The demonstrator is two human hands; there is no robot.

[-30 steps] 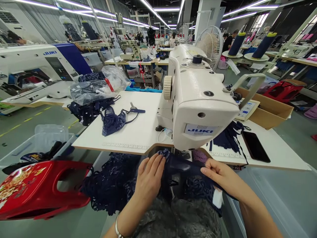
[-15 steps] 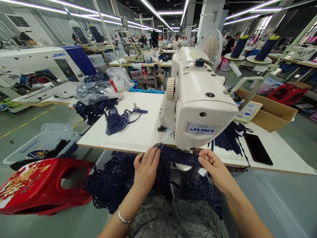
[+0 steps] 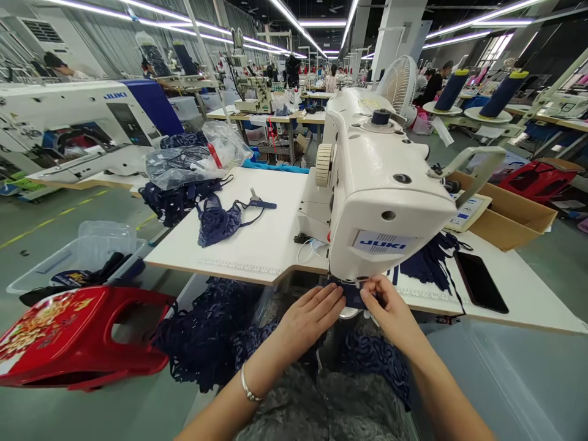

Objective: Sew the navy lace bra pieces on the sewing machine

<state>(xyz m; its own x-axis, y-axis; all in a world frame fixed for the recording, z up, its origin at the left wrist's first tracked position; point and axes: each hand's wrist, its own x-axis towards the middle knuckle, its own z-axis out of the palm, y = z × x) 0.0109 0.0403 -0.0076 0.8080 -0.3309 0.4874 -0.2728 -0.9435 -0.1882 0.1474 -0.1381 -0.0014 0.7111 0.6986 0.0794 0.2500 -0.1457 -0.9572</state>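
Observation:
A navy fabric band (image 3: 353, 296) lies under the head of the white JUKI sewing machine (image 3: 390, 202). My left hand (image 3: 315, 312) rests over the band's left end with long, close-set fingers and holds it; its thumb is hidden. At the other end, my right hand (image 3: 386, 306) pinches the band between thumb and fingers, close to the needle area. The needle itself is hidden by the machine head and my fingers. Navy lace (image 3: 374, 358) hangs below, over my lap. Left of the machine, a navy lace bra (image 3: 218, 220) lies on the white table (image 3: 271, 245).
A heap of navy straps and lace (image 3: 206, 334) hangs at the left below the table edge. Beside it stands a red stool (image 3: 92, 337). To the right are navy straps (image 3: 427, 266), a phone (image 3: 481, 282) and a cardboard box (image 3: 519, 214).
My left hand has moved right, up to the machine head, and closer to my right hand. The span of band showing between the hands is shorter. The view has shifted slightly.

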